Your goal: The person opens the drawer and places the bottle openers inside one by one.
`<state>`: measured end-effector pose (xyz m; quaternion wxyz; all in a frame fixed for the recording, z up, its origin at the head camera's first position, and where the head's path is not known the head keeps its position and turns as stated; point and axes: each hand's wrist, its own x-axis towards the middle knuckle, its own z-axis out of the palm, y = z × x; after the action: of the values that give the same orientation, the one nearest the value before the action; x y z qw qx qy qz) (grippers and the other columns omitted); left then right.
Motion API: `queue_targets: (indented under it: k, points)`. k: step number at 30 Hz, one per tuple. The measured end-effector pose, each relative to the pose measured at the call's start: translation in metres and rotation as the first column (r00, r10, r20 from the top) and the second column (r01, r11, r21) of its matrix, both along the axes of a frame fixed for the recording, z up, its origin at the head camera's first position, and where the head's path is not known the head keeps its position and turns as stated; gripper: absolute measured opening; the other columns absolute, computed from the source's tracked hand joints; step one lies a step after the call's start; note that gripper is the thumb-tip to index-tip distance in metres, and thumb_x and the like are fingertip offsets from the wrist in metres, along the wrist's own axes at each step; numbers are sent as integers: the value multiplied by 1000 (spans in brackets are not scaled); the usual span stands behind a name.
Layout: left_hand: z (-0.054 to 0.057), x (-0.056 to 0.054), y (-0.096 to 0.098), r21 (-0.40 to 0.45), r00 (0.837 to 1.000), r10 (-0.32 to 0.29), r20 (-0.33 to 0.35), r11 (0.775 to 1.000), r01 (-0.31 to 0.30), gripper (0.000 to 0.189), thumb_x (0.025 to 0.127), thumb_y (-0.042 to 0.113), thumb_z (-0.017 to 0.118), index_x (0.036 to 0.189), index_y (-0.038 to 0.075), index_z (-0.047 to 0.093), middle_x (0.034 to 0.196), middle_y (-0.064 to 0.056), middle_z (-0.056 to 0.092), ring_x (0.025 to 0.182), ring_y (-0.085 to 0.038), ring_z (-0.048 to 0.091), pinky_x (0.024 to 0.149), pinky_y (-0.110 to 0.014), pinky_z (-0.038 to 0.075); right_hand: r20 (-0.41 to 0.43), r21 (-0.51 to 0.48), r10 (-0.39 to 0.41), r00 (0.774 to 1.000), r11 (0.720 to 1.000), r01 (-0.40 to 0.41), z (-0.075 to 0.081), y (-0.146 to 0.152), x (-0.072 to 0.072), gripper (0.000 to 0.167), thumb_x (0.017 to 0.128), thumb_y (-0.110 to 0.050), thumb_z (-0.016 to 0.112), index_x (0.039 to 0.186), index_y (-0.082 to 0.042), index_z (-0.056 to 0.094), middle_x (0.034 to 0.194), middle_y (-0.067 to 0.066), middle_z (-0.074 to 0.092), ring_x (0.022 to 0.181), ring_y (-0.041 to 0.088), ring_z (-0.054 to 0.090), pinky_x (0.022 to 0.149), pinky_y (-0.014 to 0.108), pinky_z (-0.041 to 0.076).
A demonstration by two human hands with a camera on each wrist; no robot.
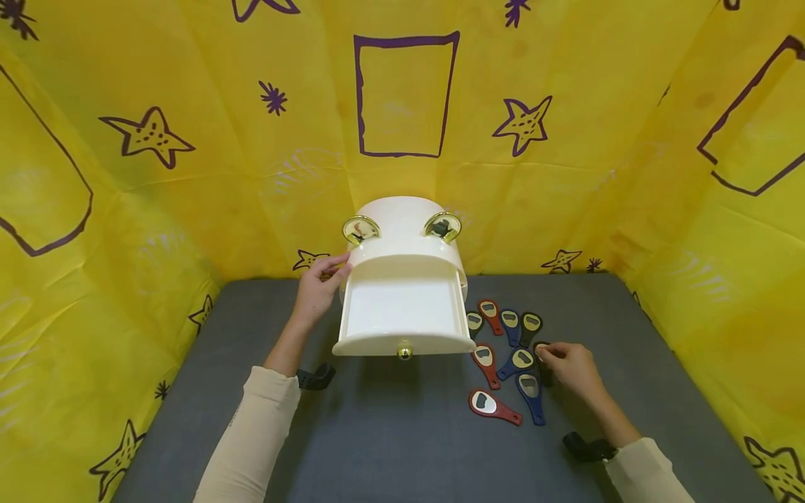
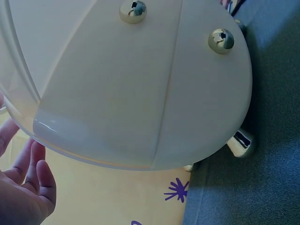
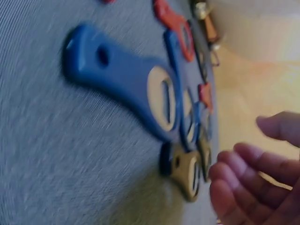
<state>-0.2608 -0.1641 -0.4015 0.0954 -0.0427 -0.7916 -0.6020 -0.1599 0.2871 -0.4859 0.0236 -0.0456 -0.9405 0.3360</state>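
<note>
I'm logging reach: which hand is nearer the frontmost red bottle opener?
Right. The right hand is behind that red bottle opener, to its right; the left hand is farther off to its left, at the white drawer unit.

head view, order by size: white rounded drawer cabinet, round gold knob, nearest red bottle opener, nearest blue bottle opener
White rounded drawer cabinet
Nearest red bottle opener, nearest blue bottle opener: look alike
Round gold knob
</note>
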Motion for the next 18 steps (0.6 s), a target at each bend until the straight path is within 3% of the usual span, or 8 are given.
queue_targets:
  k: [6,11,18]
  points:
    - [1,1,0,27,1000,-10,-11,1000,10,38,93,14,66,128,0,62,125,-21,53,90,7,54,76,-9,45,38,134,-20,999,991,15,-12,10,3,27,87,-24,70,79,2,73,74,14,70,65,23,60,58,35,45]
    - [-1,2,0,29,999,-11,-38,1000,12,38,92,18,67,127,2,63,123,-19,54,90,8,55,76,-9,46,82,202,-64,995,978,46,-13,9,8,29,84,-29,71,70,-4,70,67,9,65,61,25,56,52,38,41]
    - [2,1,1,13,1000,-16,12,1000,15,38,94,11,65,129,-2,60,124,-23,52,90,4,54,76,-9,45,104,242,-137,985,964,109,-13,3,9,42,82,-37,73,58,-7,57,62,10,58,58,30,56,48,40,39]
